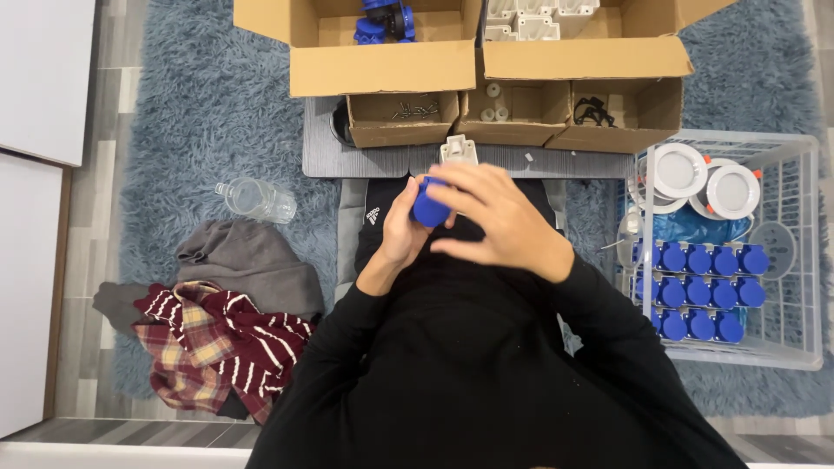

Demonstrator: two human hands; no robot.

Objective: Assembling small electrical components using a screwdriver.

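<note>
At frame centre, the left hand (401, 227) grips a blue cap-like part (429, 208) from the left; the right hand (499, 221) curls its fingers (460, 178) over it, grip apparently closed. At right, a white basket (804, 260) holds roughly thirteen blue parts (699, 291) and two white discs (705, 181).

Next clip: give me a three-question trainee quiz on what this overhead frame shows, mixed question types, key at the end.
1. True or false: both hands are on the blue cap-shaped part.
2. The wire basket with rows of blue parts lies on which side of the person? A) left B) right C) behind
3. Fill in: the clear plastic bottle lies on the grey ____.

Key:
1. True. The left hand grips it from below, and the right hand covers it.
2. B
3. rug
</note>
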